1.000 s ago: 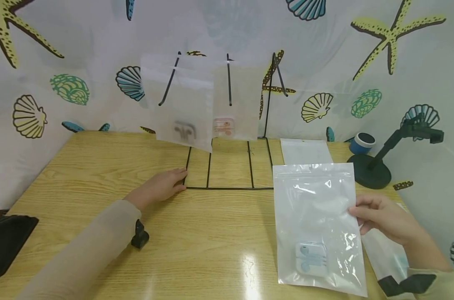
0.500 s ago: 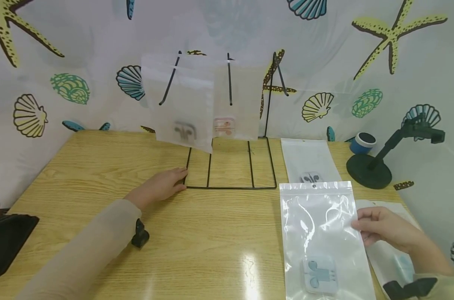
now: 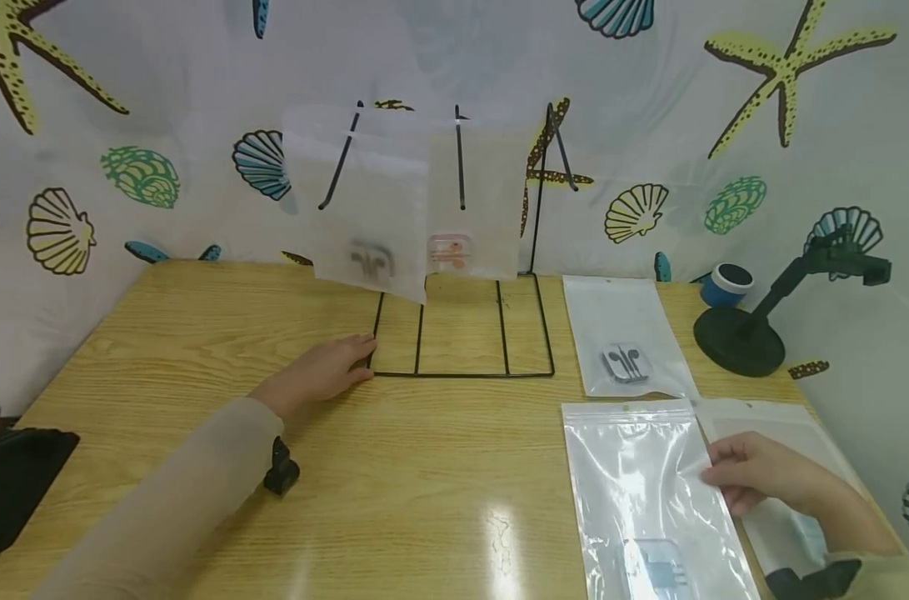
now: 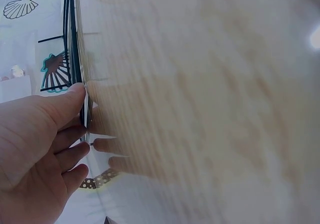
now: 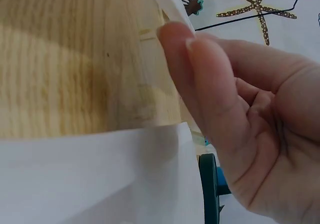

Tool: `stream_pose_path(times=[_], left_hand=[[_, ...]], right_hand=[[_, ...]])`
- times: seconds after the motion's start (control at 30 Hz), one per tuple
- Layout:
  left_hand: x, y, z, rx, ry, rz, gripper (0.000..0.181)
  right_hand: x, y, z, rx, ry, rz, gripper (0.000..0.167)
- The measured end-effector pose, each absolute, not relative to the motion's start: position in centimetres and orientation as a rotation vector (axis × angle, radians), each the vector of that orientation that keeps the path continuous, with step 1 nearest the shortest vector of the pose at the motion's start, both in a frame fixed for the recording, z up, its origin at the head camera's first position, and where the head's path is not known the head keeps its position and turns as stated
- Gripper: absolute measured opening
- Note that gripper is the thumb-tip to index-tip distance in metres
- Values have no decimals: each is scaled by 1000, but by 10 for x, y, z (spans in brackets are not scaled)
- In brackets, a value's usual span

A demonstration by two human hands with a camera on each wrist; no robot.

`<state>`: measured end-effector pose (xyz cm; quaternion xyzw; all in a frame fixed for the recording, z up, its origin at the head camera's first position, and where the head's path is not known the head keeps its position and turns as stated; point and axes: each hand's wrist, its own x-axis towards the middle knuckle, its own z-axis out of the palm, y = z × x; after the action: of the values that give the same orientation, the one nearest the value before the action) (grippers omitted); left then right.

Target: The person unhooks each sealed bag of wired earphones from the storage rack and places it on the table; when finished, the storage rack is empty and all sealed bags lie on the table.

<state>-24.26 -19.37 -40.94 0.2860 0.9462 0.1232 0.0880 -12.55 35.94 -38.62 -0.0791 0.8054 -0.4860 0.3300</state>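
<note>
My left hand (image 3: 321, 377) grips the left side of a black wire display rack's base (image 3: 461, 376); the left wrist view shows thumb and fingers about the rack's rods (image 4: 75, 44). At the front right, my right hand (image 3: 772, 477) pinches the right edge of a glossy zip bag (image 3: 611, 471), which lies low over the table. A case of pale blue earphones (image 3: 660, 575) shows through it. Two frosted bags (image 3: 352, 192) (image 3: 475, 175) hang on the rack's left and middle hooks. The right hook (image 3: 562, 150) carries no bag.
Behind the held bag lies a bag of black earphones (image 3: 611, 308). Another white bag (image 3: 784, 433) lies under my right hand. A black stand (image 3: 739, 342) and a blue jar (image 3: 726, 286) stand back right; a black object (image 3: 19, 483) lies at the left edge.
My right hand has drawn the zip bag down toward the front and lowered it, uncovering the bag of black earphones behind. My left hand stays on the rack.
</note>
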Motion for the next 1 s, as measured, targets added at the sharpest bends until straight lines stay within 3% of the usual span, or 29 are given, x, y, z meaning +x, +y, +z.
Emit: stream_pose_path(times=[0.53, 1.0], left_hand=[[-242, -191, -406, 808, 2803, 380, 57], [-241, -192, -407, 813, 2804, 385, 56]], right_hand=[[-127, 360, -387, -52, 2213, -1154, 19], [-128, 361, -384, -9, 2272, -1096, 33]])
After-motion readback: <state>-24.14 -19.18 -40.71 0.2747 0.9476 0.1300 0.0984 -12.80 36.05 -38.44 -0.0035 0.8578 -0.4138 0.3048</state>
